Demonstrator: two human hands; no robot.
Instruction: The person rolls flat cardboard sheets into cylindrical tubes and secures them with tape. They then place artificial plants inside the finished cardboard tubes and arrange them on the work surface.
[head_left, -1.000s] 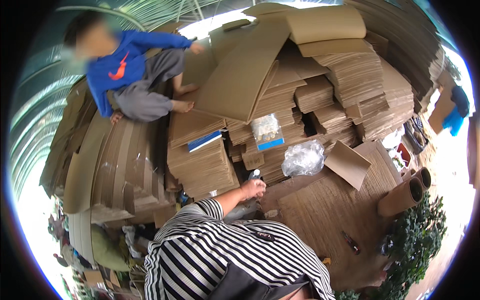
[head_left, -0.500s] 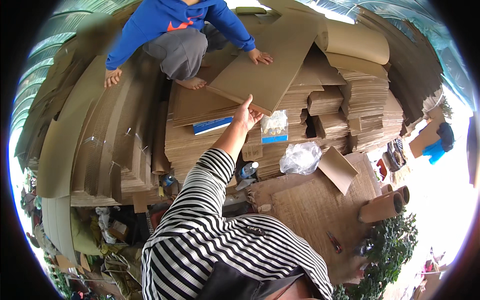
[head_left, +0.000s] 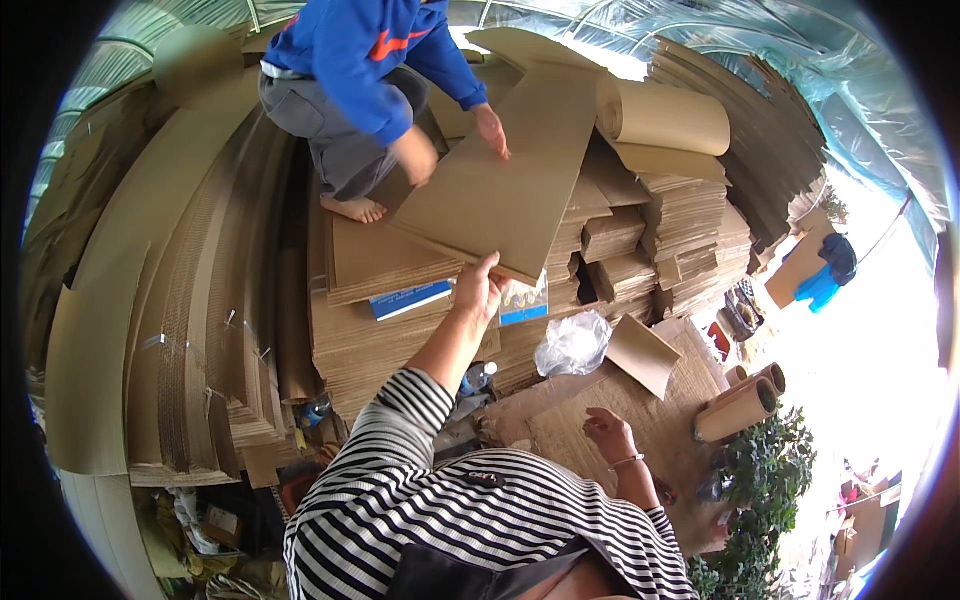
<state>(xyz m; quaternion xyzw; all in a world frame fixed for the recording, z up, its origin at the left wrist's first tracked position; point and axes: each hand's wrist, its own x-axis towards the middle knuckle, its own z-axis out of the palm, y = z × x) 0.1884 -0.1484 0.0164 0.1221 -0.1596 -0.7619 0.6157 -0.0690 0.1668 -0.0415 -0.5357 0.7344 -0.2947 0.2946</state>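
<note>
My left hand (head_left: 478,288) reaches forward and grips the near corner of a large brown cardboard sheet (head_left: 510,190), thumb on top and fingers underneath. The sheet lies slanted over stacked cardboard (head_left: 390,255). Below that corner are a clear bag with a blue lower band (head_left: 524,305) and a blue-and-white box (head_left: 410,300). My right hand (head_left: 610,437), a bracelet at its wrist, hovers over the brown board (head_left: 555,405), fingers loosely bent and apart with nothing seen in them. Across from me, a barefoot person in a blue hoodie (head_left: 365,70) crouches with both hands near the sheet's left edge.
Tall cardboard stacks (head_left: 180,340) stand at the left. Further right are more stacks (head_left: 690,220) and a rolled sheet (head_left: 670,115). A crumpled clear plastic bag (head_left: 573,343), a loose cardboard piece (head_left: 645,355), brown tubes (head_left: 738,408), a bottle (head_left: 478,377) and leafy plants (head_left: 765,500) are nearby.
My right hand has come into view at the lower right. The other person has leaned over, bringing a hand from the left stack toward the sheet. My left hand keeps its grip; the view has shifted.
</note>
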